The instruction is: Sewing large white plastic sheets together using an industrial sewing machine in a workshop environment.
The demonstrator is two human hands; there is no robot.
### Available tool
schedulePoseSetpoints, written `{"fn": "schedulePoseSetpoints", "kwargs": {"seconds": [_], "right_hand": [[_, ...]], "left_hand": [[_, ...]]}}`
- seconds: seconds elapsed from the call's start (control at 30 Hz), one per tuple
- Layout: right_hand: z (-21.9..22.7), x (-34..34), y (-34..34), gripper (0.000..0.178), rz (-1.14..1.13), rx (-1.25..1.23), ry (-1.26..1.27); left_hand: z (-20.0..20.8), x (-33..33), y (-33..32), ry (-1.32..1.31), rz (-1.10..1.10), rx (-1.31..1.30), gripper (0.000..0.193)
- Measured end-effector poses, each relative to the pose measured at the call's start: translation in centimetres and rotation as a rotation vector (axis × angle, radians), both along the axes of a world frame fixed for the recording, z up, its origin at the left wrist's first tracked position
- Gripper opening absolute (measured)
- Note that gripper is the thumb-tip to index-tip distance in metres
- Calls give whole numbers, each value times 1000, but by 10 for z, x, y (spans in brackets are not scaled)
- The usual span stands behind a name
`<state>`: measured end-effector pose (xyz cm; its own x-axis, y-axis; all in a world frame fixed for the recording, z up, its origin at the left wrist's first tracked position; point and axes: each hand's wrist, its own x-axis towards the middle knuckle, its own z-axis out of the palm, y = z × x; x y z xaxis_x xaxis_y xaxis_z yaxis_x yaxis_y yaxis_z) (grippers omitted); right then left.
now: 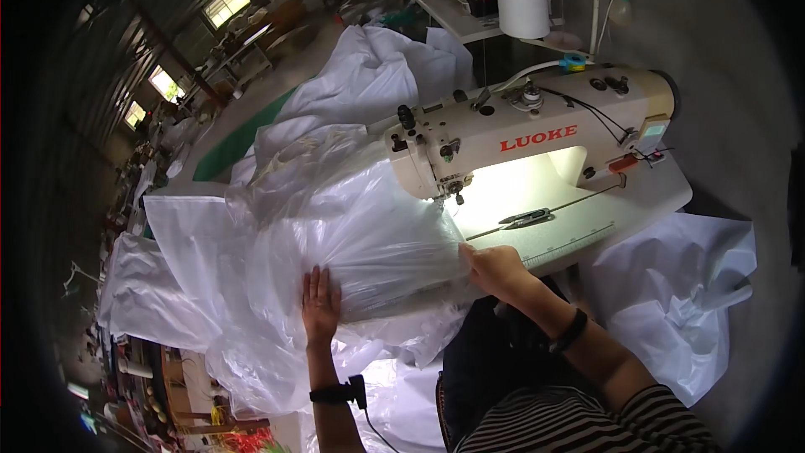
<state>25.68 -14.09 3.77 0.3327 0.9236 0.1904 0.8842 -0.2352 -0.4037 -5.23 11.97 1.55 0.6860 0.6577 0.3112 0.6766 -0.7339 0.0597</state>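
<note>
A sheet of thin, clear plastic film (pixel 381 239) lies wrinkled over the sewing table, its right side running under the head of a white sewing machine (pixel 537 130). My left hand (pixel 321 298) rests flat on the film, fingers stretched out. At the film's right edge, my right hand (pixel 496 270) is closed, pinching that edge close to the front of the machine bed. Folds run through the film between the hands and the needle area. The machine's lamp lights the bed brightly. The needle tip itself is too small to make out.
Thread snips (pixel 528 218) lie on the machine bed (pixel 587 214). White sheeting (pixel 360 75) is heaped behind and left of the machine; another white sheet (pixel 679 294) hangs at the right. A thread cone (pixel 522 10) stands on a table at the back.
</note>
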Motion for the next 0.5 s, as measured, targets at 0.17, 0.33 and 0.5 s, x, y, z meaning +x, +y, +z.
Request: {"fn": "schedulePoseSetpoints", "kwargs": {"seconds": [0.17,0.33,0.5], "right_hand": [[10,8,-11,37,2,172,-125],[1,12,-26,28,386,184,-189],[-8,12,-29,27,397,210,-133]], "left_hand": [[29,39,-70,-243,-264,-245,56],[-6,36,-174,-204,-398,-379,64],[-54,28,-239,-267,101,-554,72]]}}
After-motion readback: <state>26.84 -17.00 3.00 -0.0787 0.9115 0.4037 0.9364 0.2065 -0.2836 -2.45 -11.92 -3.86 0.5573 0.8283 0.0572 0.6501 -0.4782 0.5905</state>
